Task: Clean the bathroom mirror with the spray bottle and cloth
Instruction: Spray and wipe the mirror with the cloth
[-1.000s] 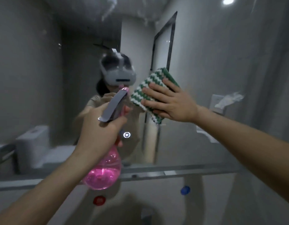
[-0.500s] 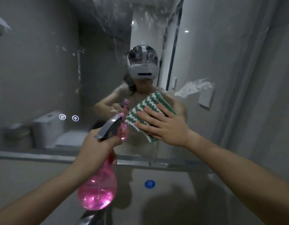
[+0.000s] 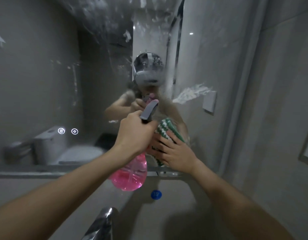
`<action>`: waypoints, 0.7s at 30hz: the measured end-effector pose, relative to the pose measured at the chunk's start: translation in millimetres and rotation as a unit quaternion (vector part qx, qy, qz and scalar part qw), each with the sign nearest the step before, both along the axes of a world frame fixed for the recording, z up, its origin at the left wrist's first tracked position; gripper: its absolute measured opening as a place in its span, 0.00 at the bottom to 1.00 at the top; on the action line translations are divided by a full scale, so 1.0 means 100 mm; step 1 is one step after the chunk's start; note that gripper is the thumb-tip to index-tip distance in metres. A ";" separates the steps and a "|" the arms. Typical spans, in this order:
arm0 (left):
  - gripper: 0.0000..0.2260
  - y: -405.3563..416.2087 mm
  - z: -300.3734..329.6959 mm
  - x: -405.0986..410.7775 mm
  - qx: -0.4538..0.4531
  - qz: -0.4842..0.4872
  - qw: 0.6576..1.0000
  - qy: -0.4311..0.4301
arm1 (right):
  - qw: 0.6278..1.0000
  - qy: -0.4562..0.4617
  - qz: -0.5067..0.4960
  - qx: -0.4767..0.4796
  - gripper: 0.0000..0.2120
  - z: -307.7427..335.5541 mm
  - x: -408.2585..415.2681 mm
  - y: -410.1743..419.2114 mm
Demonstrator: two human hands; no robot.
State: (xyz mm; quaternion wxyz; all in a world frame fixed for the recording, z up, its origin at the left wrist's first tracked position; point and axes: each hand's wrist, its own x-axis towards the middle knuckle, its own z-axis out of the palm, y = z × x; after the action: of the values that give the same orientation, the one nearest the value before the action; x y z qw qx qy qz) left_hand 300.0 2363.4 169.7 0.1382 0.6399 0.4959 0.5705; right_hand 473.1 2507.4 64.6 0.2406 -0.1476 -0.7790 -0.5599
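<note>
Right hand point(image 3: 175, 153) presses cloth point(image 3: 168, 130) flat near mirror's point(image 3: 46, 75) lower edge

The spray bottle point(image 3: 130, 174) has a clear pink body with pink liquid in it, a grey trigger head and a pink tip at the nozzle. The cloth point(image 3: 168, 130) carries a zigzag pattern of green and white stripes. The mirror point(image 3: 46, 75) shows grey walls and is flecked with whitish smears, with two small white glowing round symbols point(image 3: 68, 131) on it. Below it, a round blue sticker point(image 3: 156, 194) sits on the grey wall, and the tap point(image 3: 101, 224) is shiny silver. A white toilet point(image 3: 51, 144) is reflected in the glass.
</note>
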 end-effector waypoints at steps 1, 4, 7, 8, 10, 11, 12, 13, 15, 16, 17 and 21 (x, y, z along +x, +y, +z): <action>0.03 0.03 0.00 0.02 0.000 -0.006 1.000 0.001 | 1.000 0.010 0.008 -0.005 0.26 -0.01 0.00 0.00; 0.07 0.10 -0.05 0.06 0.000 -0.017 1.000 0.005 | 0.999 0.021 0.029 -0.006 0.26 -0.07 -0.01 0.02; 0.06 0.12 -0.17 0.08 -0.042 -0.032 0.998 0.033 | 0.999 0.024 0.048 -0.001 0.25 -0.10 -0.02 0.04; 0.06 0.12 -0.21 0.09 -0.063 -0.040 0.996 0.038 | 0.998 0.026 0.052 -0.001 0.23 -0.11 -0.02 0.05; 0.06 0.09 -0.29 0.10 -0.087 -0.050 0.994 0.040 | 0.998 0.032 0.050 -0.004 0.21 -0.14 -0.02 0.07; 0.06 0.08 -0.34 0.10 -0.085 -0.047 0.994 0.042 | 0.998 0.034 0.047 -0.002 0.21 -0.16 -0.02 0.07; 0.06 0.06 -0.37 0.09 -0.078 -0.041 0.995 0.046 | 0.998 0.038 0.044 0.003 0.21 -0.18 -0.02 0.07; 0.06 0.05 -0.41 0.08 -0.070 -0.034 0.996 0.046 | 0.998 0.043 0.041 0.007 0.22 -0.20 -0.03 0.05; 0.04 0.02 -0.47 0.07 -0.063 -0.027 0.997 0.037 | 0.997 0.057 0.042 0.008 0.20 -0.24 -0.04 0.01; 0.04 0.01 -0.50 0.06 -0.064 -0.026 0.997 0.036 | 0.997 0.061 0.041 0.005 0.19 -0.28 -0.04 -0.01; 0.04 -0.01 -0.53 0.04 -0.067 -0.024 0.997 0.038 | 0.997 0.061 0.039 -0.001 0.19 -0.33 -0.02 -0.03; 0.03 -0.06 -0.65 -0.02 -0.094 -0.014 0.994 0.044 | 0.999 0.033 -0.007 -0.009 0.23 -0.59 0.09 -0.04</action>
State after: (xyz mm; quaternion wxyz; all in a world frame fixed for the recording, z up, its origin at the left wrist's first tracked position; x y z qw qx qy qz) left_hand 298.3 2357.5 105.1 0.1835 0.6555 0.5443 0.4903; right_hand 482.4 2503.3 5.2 0.2611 -0.1734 -0.7744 -0.5495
